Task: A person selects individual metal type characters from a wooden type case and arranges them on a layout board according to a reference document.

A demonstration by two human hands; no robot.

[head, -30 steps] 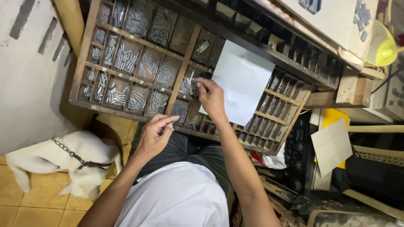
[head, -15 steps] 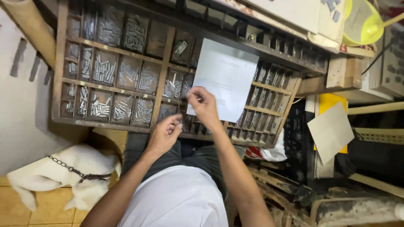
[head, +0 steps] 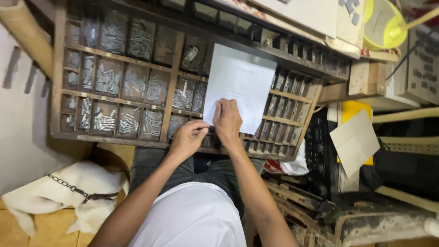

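At the far left a white dog (head: 59, 194) with a chain collar (head: 68, 186) lies on the tan floor tiles (head: 50, 233), just below the corner of a wooden type case (head: 57, 91). The case slopes in front of the person, and its left half is divided into compartments that hold small grey metal type pieces (head: 107, 77).

The left hand (head: 186, 139) rests at the front rail of the case, near the middle. Its fingers (head: 201, 129) are curled together around something small and dark, but what they grip is too hidden to name. Just beside it, touching or nearly so, the right hand (head: 227, 121) lies palm down with its fingers (head: 224, 106) close together on the lower edge of a white sheet of paper (head: 242, 80). The sheet lies over the middle of the case and covers several compartments. Whether these fingers pinch anything cannot be told.

To the right of the sheet, the case continues in narrower compartments (head: 286, 114). Beyond its right end, a yellow sheet (head: 354, 110) lies partly under a pale folded card (head: 356, 142), next to a black device with knobs (head: 320, 160). At the upper right sits a yellow plastic container (head: 382, 23). Below the hands, the person's white shirt (head: 192, 217) and dark trousers (head: 215, 171) fill the lower middle.
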